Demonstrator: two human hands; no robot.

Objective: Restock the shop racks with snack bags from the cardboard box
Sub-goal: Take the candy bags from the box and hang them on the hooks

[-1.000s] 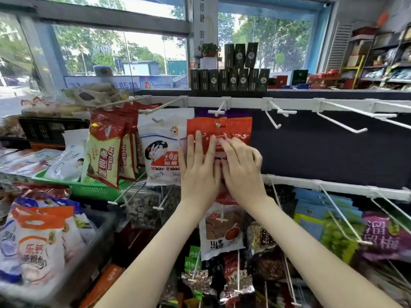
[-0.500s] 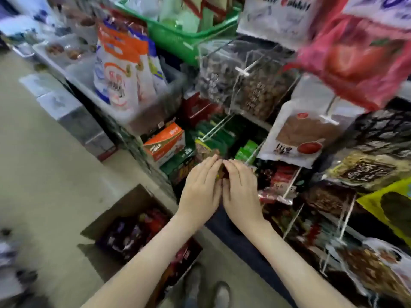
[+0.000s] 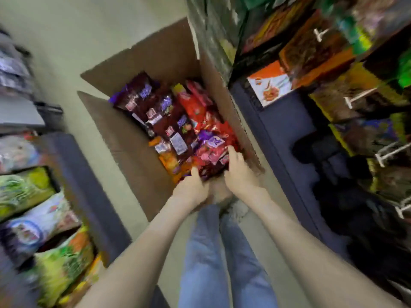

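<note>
An open cardboard box stands on the floor below me, filled with several snack bags in dark brown, purple, red and orange. At its near end lies a dark red and pink snack bag. My left hand grips the bag's left edge, and my right hand curls over its right side. The picture is blurred by motion, so the fingertips are hard to make out.
The shop rack with white hooks and hanging packets rises on the right, its dark blue base beside the box. A low shelf of snack bags runs along the left. My jeans-clad legs stand behind the box on the pale floor.
My view swung down from the rack to the box on the floor. Both hands left the hung orange bag, dropped into the box and took hold of a dark red bag.
</note>
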